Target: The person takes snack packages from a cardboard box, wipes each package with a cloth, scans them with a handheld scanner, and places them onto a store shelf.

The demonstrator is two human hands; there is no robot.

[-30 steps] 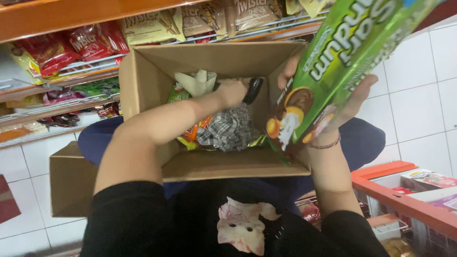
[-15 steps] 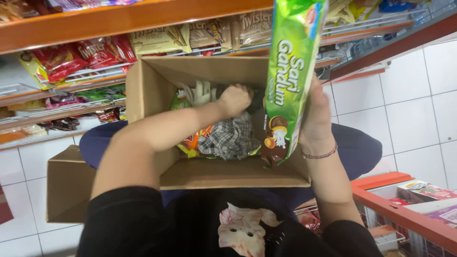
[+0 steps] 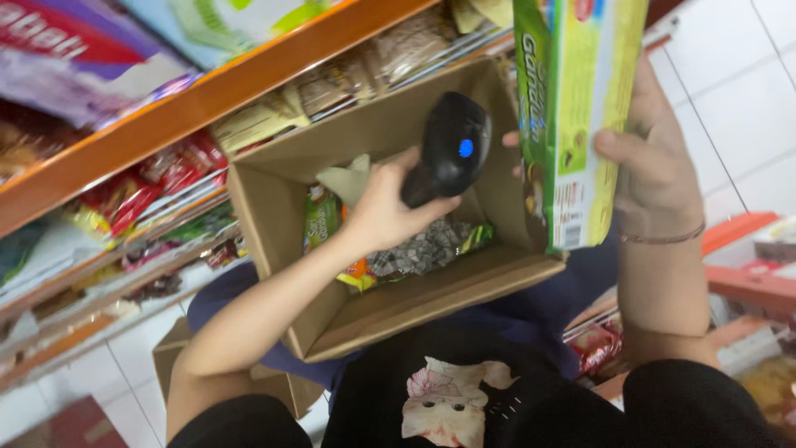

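Over an open cardboard box (image 3: pixel 274 241) on the person's lap: black handheld scanner (image 3: pixel 448 149), clasped firmly in the left hand (image 3: pixel 385 207), lit end toward a green snack box (image 3: pixel 576 116). Snack box upright, just right of the scanner, gripped by the right hand (image 3: pixel 655 162). Box contents: assorted snack packets (image 3: pixel 423 249).

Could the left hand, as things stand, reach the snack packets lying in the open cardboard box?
Probably not freely: the left hand is closed around a black handheld scanner, though it hovers right above the snack packets in the cardboard box.
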